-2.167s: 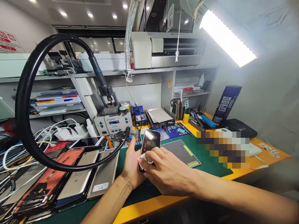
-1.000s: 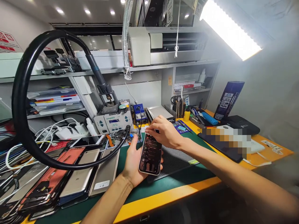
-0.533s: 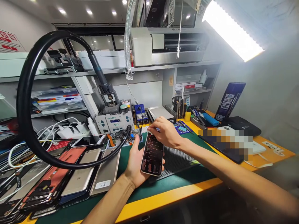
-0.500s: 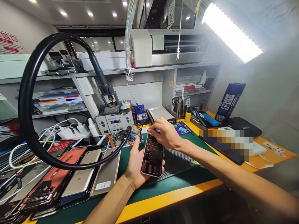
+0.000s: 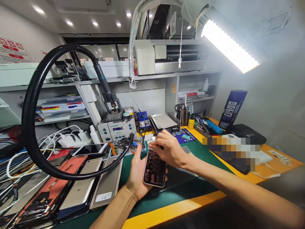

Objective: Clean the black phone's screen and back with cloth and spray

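Note:
A smartphone point(image 5: 154, 170) with a lit dark screen, showing rows of white text and small icons, rests tilted in my left hand point(image 5: 137, 176). My left fingers wrap behind it, with fingertips showing at its right edge and the thumb raised along the left. Over the phone's upper end, my right hand point(image 5: 168, 148) is closed in a pinch. A small white piece point(image 5: 151, 145), perhaps tissue, pokes out under its fingertips; its exact kind is unclear. The top of the screen is hidden by my right hand.
Several phones and phone parts, including a gold phone point(image 5: 82, 186), lie at left beneath a thick black hose point(image 5: 30, 143). A soldering station point(image 5: 118, 129) stands behind. A perforated black mat point(image 5: 177, 178) lies on the green work mat point(image 5: 202, 156). A lamp point(image 5: 230, 46) hangs at upper right.
The camera view has tilted slightly upward, so the scene sits lower. My right hand has shifted a little over the phone's top, covering more of the screen.

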Tool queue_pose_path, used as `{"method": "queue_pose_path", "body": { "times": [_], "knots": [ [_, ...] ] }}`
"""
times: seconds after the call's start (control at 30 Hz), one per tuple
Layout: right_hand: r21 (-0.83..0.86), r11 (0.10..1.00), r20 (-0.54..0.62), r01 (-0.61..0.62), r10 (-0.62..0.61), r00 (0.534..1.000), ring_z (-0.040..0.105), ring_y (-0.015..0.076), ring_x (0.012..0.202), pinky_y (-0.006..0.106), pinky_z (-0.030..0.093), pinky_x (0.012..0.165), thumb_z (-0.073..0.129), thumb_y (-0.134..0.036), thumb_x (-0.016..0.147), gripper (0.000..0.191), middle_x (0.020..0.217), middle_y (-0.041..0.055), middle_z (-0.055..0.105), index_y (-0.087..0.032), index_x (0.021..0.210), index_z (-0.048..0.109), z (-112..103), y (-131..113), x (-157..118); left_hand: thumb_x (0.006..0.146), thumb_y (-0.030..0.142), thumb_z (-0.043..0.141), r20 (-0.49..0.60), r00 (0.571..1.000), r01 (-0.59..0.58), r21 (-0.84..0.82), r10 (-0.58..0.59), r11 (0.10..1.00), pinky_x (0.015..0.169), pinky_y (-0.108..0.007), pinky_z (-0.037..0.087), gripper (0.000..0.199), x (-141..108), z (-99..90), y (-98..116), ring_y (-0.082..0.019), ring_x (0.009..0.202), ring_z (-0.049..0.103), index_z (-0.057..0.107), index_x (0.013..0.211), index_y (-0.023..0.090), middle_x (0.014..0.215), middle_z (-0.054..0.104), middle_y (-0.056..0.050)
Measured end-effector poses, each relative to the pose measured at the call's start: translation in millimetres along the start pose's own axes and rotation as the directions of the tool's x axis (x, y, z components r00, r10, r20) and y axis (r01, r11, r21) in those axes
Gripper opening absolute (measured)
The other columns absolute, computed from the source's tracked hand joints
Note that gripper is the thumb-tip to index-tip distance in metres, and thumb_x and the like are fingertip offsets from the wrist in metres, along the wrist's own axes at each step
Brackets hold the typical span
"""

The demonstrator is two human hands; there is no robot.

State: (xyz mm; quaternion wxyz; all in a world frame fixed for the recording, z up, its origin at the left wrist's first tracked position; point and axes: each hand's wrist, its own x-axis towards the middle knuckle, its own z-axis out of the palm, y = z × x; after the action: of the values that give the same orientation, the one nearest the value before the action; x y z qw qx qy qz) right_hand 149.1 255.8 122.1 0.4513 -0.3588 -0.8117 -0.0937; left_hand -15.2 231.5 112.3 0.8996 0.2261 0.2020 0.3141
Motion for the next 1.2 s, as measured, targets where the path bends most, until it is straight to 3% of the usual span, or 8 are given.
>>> {"method": "queue_pose_path", "body": {
  "times": [0.1, 0.33, 0.6, 0.8, 0.97, 1.2],
  "knots": [
    [-0.008, 0.999, 0.01, 0.035, -0.035, 0.999, 0.046, 0.0178, 0.073, 0.03, 0.042, 0.067, 0.061, -0.022, 0.096, 0.016, 0.072, 0.003, 0.06, -0.018, 0.084, 0.072, -0.1, -4.4, -1.6, 0.093, 0.069, 0.037, 0.002, 1.0, -0.014, 0.004, 0.014, 1.0, 0.072, -0.044, 0.056, 0.065, -0.1, -0.5, -0.6, -0.03, 0.078, 0.072, 0.065, 0.115, 0.014, 0.089, 0.074, -0.014],
    [-0.037, 0.999, -0.032, -0.018, 0.017, 0.999, 0.045, 0.0177, 0.073, 0.031, 0.041, 0.067, 0.062, -0.023, 0.096, 0.017, 0.073, 0.0035, 0.06, -0.017, 0.084, 0.072, -0.4, 4.0, 7.7, 0.092, 0.071, 0.036, -0.003, 1.0, -0.011, -0.005, 0.011, 1.0, 0.074, -0.045, 0.056, 0.069, -0.4, 0.9, 0.9, -0.03, 0.08, 0.072, 0.065, 0.114, 0.012, 0.091, 0.074, -0.015],
    [0.026, 0.995, 0.053, 0.096, -0.098, 0.994, 0.044, 0.0168, 0.068, 0.031, 0.039, 0.062, 0.059, -0.016, 0.094, 0.016, 0.07, 0.003, 0.06, -0.017, 0.082, 0.07, 11.9, -45.0, -20.0, 0.091, 0.07, 0.04, 0.019, 1.0, -0.016, -0.11, 0.019, 0.994, 0.078, -0.042, 0.056, 0.065, 2.8, -8.9, 6.1, -0.029, 0.083, 0.072, 0.067, 0.101, 0.011, 0.082, 0.071, -0.012],
    [0.023, 0.988, 0.086, 0.15, -0.152, 0.985, 0.042, 0.0158, 0.067, 0.032, 0.038, 0.063, 0.057, -0.014, 0.094, 0.017, 0.07, 0.0021, 0.059, -0.018, 0.08, 0.066, 19.8, -60.3, -36.9, 0.095, 0.064, 0.039, 0.058, 0.993, -0.091, -0.116, 0.098, 0.989, 0.077, -0.037, 0.057, 0.064, 4.6, -13.8, 7.0, -0.026, 0.081, 0.071, 0.066, 0.111, 0.009, 0.09, 0.072, -0.013],
    [-0.009, 0.983, 0.109, 0.185, -0.182, 0.977, 0.044, 0.0159, 0.067, 0.032, 0.038, 0.064, 0.058, -0.009, 0.091, 0.012, 0.071, 0.0024, 0.06, -0.016, 0.085, 0.066, 15.2, -56.8, -47.2, 0.096, 0.06, 0.037, -0.008, 0.995, -0.102, -0.094, 0.102, 0.99, 0.072, -0.037, 0.057, 0.063, 3.1, -8.9, 8.1, -0.025, 0.078, 0.07, 0.066, 0.112, 0.007, 0.091, 0.072, -0.014],
    [0.007, 0.991, 0.119, 0.132, -0.132, 0.984, 0.048, 0.0167, 0.071, 0.033, 0.04, 0.069, 0.06, -0.011, 0.093, 0.009, 0.076, 0.0042, 0.065, -0.016, 0.09, 0.067, -5.5, -53.3, -57.8, 0.098, 0.054, 0.038, -0.051, 0.995, -0.091, -0.05, 0.088, 0.995, 0.071, -0.038, 0.057, 0.057, 2.3, -2.0, 9.4, -0.026, 0.076, 0.072, 0.07, 0.105, 0.007, 0.088, 0.074, -0.016]
  ]
}}
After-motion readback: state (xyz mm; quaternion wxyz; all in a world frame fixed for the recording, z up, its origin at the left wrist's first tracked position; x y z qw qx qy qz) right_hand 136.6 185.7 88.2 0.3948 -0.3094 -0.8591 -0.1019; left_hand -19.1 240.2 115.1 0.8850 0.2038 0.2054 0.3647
